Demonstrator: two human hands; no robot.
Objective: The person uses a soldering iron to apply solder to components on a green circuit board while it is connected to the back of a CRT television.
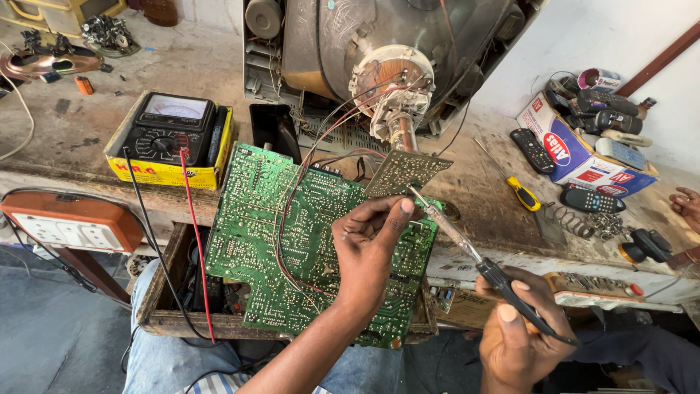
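Note:
A large green circuit board [270, 233] leans over an open wooden drawer [157, 310], with red and dark wires running to the neck of a picture tube [390, 87]. My left hand [368, 244] rests on the board, thumb and fingers pinched near a small board [405, 171] fitted on the tube's neck. My right hand [514, 328] grips a soldering iron [467, 244] by its black handle. Its tip points up-left and touches the small board's lower edge.
An analog multimeter [171, 131] in a yellow box sits at left, its red and black leads trailing into the drawer. A power strip [73, 222] lies far left. A yellow screwdriver [521, 191], several remotes [532, 149] and a cardboard box [583, 157] are at right. Another person's hand [687, 204] shows at the right edge.

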